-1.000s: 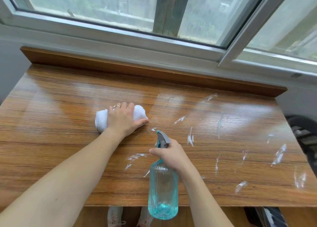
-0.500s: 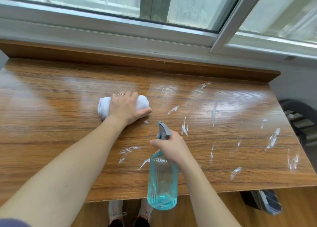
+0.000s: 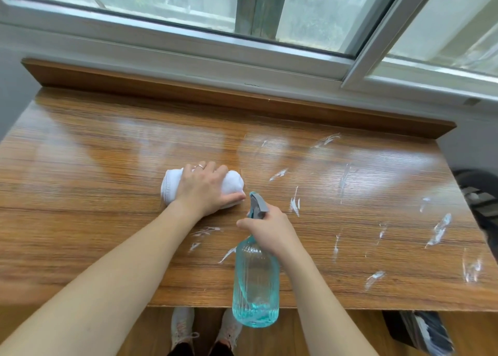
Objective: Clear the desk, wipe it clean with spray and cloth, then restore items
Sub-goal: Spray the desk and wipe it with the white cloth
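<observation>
A wooden desk [image 3: 94, 194] fills the view, with white smears [image 3: 295, 203] scattered over its right half. My left hand [image 3: 204, 190] presses down on a rolled white cloth [image 3: 171, 184] near the desk's middle. My right hand [image 3: 269, 227] grips the neck of a ribbed, clear blue spray bottle [image 3: 254, 283] with a grey trigger head, held upright above the desk's front edge. A little blue liquid sits at the bottle's bottom.
A raised wooden ledge [image 3: 242, 99] runs along the desk's back under the window frame [image 3: 188, 48]. A dark chair [image 3: 479, 202] stands off the right side. Below the front edge are my shoes [image 3: 183, 328] and a dark box of items [image 3: 420, 331].
The cloth under my left hand has shifted slightly right toward the smears. The bottle stays in my right hand, close to the cloth. The camera view has swayed.
</observation>
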